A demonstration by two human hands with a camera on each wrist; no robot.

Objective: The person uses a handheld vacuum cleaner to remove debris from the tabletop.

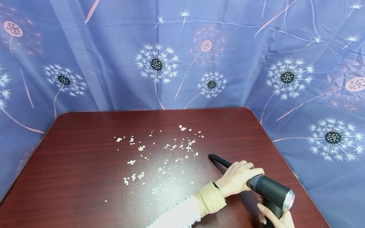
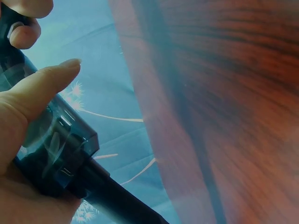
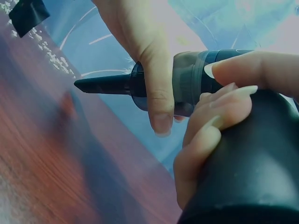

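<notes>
A black handheld vacuum cleaner [image 1: 272, 190] is held above the right part of the table, its narrow nozzle [image 1: 220, 160] pointing to the far left. My left hand [image 1: 238, 178] grips its front part, wrapped around the see-through dust cup [image 2: 70, 135] just behind the nozzle. Lower down, my right hand [image 1: 276, 218] holds the handle, its fingers curled round it in the right wrist view. White crumb-like bits [image 1: 141, 148] lie scattered over the middle of the table, left of the nozzle tip. Whether the tip touches the tabletop I cannot tell.
The dark red wooden table [image 1: 71, 177] has rounded far corners. A blue curtain [image 1: 114, 63] with dandelion prints hangs behind it and along both sides. More white bits [image 1: 156, 190] lie close to my left sleeve [image 1: 179, 213].
</notes>
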